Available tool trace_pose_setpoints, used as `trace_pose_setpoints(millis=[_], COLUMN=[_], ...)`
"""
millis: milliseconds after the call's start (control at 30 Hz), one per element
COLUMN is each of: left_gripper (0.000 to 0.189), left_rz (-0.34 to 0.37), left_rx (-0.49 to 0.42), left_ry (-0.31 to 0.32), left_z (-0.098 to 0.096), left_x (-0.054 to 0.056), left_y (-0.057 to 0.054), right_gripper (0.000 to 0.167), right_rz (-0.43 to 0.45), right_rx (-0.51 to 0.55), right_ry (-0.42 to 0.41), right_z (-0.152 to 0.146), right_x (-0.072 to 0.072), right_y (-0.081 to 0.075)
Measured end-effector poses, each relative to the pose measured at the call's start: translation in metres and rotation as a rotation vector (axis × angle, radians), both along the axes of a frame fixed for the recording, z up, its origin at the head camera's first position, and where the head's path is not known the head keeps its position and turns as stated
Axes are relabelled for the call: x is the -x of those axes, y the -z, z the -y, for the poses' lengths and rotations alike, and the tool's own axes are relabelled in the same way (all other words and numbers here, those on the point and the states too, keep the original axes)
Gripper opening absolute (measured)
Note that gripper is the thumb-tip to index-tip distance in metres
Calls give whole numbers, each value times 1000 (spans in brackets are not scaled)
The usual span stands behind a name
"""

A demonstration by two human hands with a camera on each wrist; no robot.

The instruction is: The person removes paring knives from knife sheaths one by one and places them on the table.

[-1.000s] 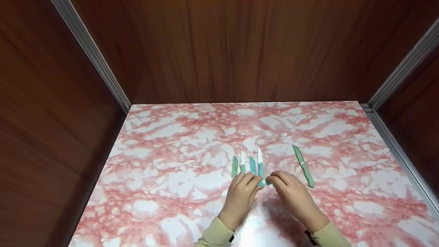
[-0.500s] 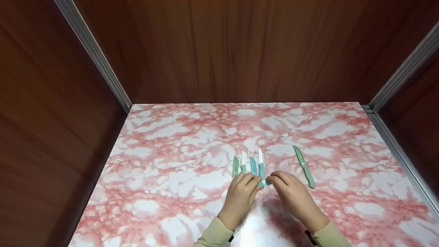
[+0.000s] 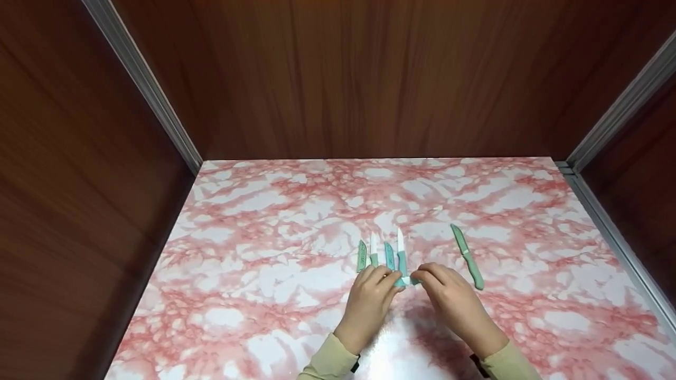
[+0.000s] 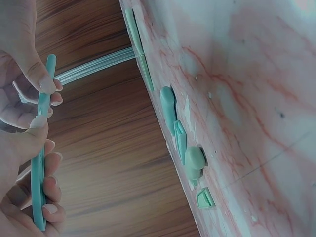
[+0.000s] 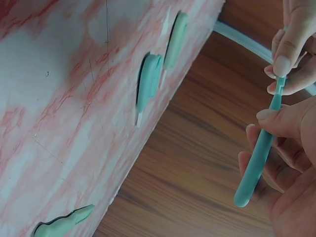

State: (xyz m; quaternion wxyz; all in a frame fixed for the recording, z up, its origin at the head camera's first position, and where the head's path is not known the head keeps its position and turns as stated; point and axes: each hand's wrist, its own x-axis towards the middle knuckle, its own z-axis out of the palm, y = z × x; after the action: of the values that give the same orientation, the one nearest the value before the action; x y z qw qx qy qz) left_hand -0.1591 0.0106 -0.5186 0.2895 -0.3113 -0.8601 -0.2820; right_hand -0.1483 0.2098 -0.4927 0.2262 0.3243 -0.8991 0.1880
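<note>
Both hands hold a teal paring knife low over the table's front half. My right hand (image 3: 449,301) grips its teal handle (image 5: 256,170) between thumb and curled fingers. The teal blade cover (image 4: 37,182) is pinched by my left hand (image 3: 368,303), and a short white part shows between cover and handle. Just beyond the hands lie a teal-handled knife with a bare white blade (image 3: 400,240), a teal cover (image 3: 390,255), a green-handled knife with a bare blade (image 3: 374,244) and a green cover (image 3: 362,256). Parts of their handles are hidden by the hands.
Right of the hands lies a covered green knife (image 3: 467,257), tilted on the red-and-white marbled table (image 3: 264,211). Dark wood panels (image 3: 338,79) stand behind and at both sides, with grey metal strips (image 3: 142,79) at the corners.
The left fingers have shifted slightly left, and a little more white shows between the cover and the handle. The knives on the table have not moved.
</note>
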Motion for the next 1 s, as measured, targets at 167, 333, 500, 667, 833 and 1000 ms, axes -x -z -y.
trace_pose_setpoints(millis=[167,333,500,667,833,1000], left_gripper=[22,22,23,23,22,23], left_rz=[-29,-52,-16,-16,-34,-20], left_rx=[-3,-7,-17,-18,-12,-14], left_ry=[3,6,10,11,11,15], left_z=[0,0,1,1,1,1], left_x=[1,2,1,1,2,1], left_y=[1,2,2,3,4,4], right_gripper=[37,40,40,39,39,41], right_rz=[-42,-73,-39,12,13,-6], right_rx=[-3,0,5,-1,-3,-16], right_ry=[-1,-4,-7,-2,2,9], right_z=[0,0,-1,-2,-3,-3], right_x=[1,1,1,0,0,0], right_y=[0,0,0,0,0,0])
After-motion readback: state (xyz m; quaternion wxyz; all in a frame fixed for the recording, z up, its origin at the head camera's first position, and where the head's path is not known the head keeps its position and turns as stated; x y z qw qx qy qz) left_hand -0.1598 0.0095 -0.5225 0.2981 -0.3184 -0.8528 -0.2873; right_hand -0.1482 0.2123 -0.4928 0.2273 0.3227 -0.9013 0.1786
